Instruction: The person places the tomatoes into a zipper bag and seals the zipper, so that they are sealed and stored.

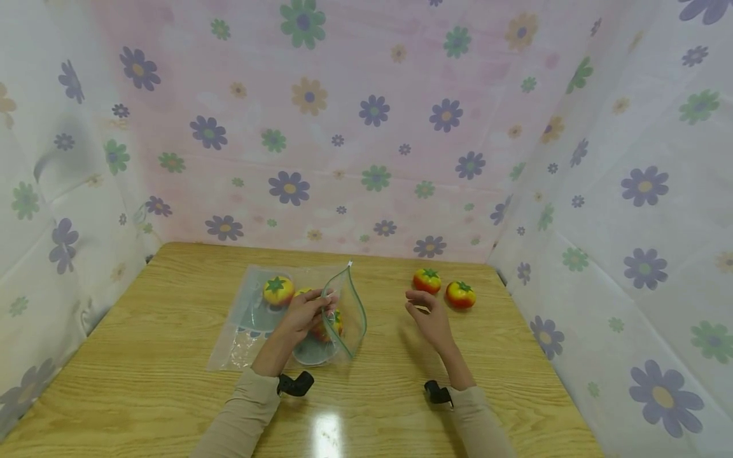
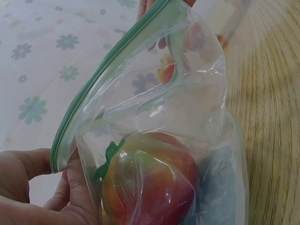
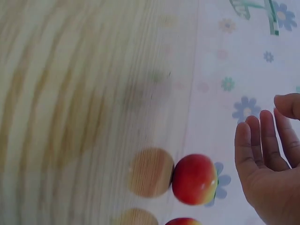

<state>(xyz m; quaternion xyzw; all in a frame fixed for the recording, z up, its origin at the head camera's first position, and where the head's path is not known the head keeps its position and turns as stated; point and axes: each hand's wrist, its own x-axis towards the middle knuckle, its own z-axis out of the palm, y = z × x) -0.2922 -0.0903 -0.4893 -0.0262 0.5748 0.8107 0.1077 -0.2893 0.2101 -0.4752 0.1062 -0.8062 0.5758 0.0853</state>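
Observation:
A clear zip bag (image 1: 243, 343) with a green zip edge lies on the table, its mouth spread apart toward the right. My left hand (image 1: 299, 315) pinches one side of that mouth between thumb and fingers, as the left wrist view also shows. Inside are red-and-yellow tomatoes (image 1: 279, 291) with green leafy tops; one tomato (image 2: 150, 180) sits close below the opening. My right hand (image 1: 433, 322) is in the air right of the bag, fingers loosely bent and holding nothing. Near it, two more tomatoes, one behind (image 1: 427, 280) and one to the right (image 1: 460, 295), rest on the table.
The wooden table (image 1: 389, 407) runs back to a flower-patterned cloth (image 1: 343, 127), which also hangs along the left and right sides. A black wrist camera (image 1: 296, 384) is worn on the left wrist, another (image 1: 438, 392) on the right.

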